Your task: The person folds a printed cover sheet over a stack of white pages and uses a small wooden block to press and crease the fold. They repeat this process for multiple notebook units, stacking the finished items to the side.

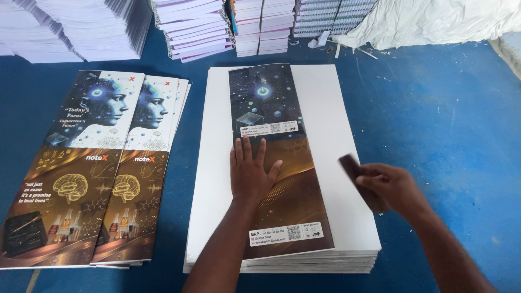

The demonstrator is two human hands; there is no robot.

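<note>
printed covers (92, 168) left | book stacks (195, 27) behind | white sacking (434, 21)

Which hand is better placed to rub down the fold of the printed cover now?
Probably the right hand: it holds the dark flat tool beside the printed cover. The left hand lies flat on the cover, pinning it.

Bright even daylight, soft shadows; right hand (393, 187) motion-blurred; glossy cover sheet (279, 163) shows slight sheen.

Single head-worn view, steeply downward and close over the blue table (445, 135), stacked paper along its far edge.
</note>
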